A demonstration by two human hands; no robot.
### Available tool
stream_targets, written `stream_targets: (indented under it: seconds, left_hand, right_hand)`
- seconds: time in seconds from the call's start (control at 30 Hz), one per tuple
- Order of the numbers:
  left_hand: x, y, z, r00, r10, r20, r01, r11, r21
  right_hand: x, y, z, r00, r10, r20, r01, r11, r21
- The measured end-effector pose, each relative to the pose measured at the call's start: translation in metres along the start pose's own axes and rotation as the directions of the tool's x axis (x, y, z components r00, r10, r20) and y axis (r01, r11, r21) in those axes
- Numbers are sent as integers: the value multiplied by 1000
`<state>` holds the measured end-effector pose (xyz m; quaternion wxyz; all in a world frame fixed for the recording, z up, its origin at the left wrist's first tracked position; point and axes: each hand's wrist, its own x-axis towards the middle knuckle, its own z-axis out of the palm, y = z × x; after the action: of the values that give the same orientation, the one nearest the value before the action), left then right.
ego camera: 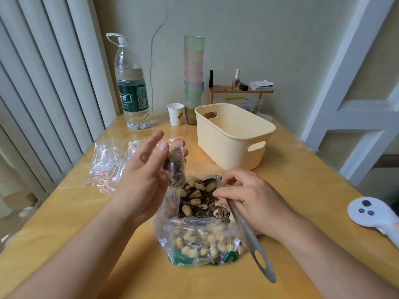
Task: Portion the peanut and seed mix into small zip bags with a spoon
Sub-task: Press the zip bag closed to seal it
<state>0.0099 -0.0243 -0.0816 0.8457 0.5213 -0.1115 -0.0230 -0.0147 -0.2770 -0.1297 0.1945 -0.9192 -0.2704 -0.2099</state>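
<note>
Just one view here, a wide-angle head cam looking forward and down over the wooden table (302, 190), close above the person's forearms. It faces the back wall (248, 50), straight lines bow near the edges, and there's no second view to overlap with.

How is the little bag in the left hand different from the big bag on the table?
The small zip bag is held up, pinched by the left hand; the big bag lies on the table. The small one has a red zip strip and little mix; the big one holds much more, with green print at its bottom. Both are clear plastic.
</note>
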Motion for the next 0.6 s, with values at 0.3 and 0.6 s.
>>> stream_targets:
  seconds: [0.3,0.6]
  left_hand:
    - [26,6,16,953,-204,224,213,977,-17]
    - [28,-24,-1,936,-218,276,205,976,75]
  right_hand:
    - [16,2,-10,969,134,207,-139,990,9]
    - [49,-5,-31,958,267,102,-285,927,243]
